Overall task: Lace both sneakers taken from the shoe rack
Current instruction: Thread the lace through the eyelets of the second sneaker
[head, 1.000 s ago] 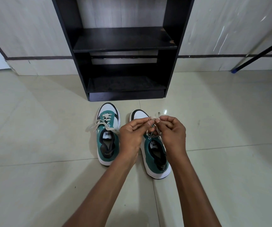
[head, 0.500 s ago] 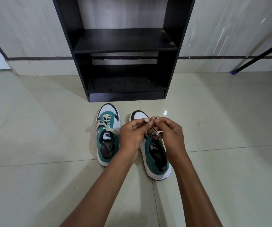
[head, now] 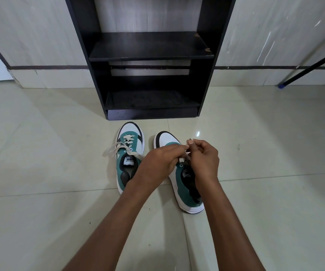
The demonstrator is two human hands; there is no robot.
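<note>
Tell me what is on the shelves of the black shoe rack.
Both visible shelves of the shoe rack hold nothing; the lower one looks like it has a dark mat. The two sneakers stand on the floor before it. Anything above the frame's top edge is out of view.

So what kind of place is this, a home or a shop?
Most likely a home, perhaps an entryway. A small black shoe rack stands against a plain wall, the floor is glossy tile, and only one pair of sneakers is out.
</note>
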